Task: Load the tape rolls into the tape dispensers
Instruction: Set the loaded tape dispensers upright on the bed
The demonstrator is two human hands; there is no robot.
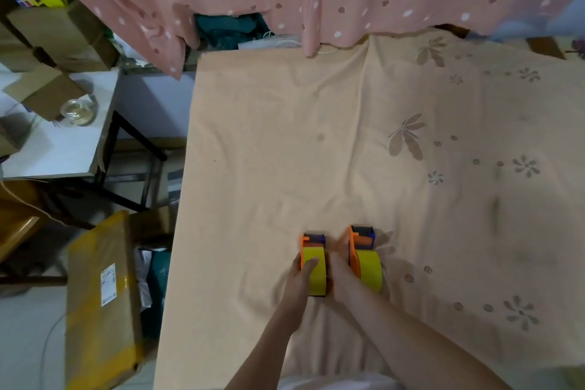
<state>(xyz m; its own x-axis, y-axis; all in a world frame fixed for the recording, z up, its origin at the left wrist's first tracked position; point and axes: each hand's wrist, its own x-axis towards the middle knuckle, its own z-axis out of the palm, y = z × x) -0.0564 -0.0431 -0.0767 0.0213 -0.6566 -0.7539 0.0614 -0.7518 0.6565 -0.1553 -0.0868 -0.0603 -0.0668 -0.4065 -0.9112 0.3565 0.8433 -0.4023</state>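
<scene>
Head view, looking down on a table draped in a peach floral cloth (285, 136). Two orange tape dispensers stand side by side near the front edge, each with a yellow roll seated in its frame and its long axis running away from the person, cutter end farthest.

Left dispenser (313, 244): held between both hands. The left hand (300, 275) comes in from the near left, fingers curled against the orange side plate and one digit lying on top of the left tape roll (316, 272), pressing it down. The right hand (337, 275) lies against the opposite flank, fingers closed together along the frame (whether it grips or merely steadies cannot be told; motion blur softens the fingertips).

Right dispenser (357, 247): just beside the right hand on its outer side, apart from the left dispenser, untouched. Its right tape roll (368, 269) appears fully seated.

Governing relation: the roll under the hands lies directly ahead of both wrists, in line with the dispenser's long axis, so any seating push or pull of the tape end toward the cutter runs straight away from the body. The left hand, already on the roll, is the nearer for that move; the right is placed to brace the frame.

Judged stage: both rolls in, the left one likely being finished.
</scene>
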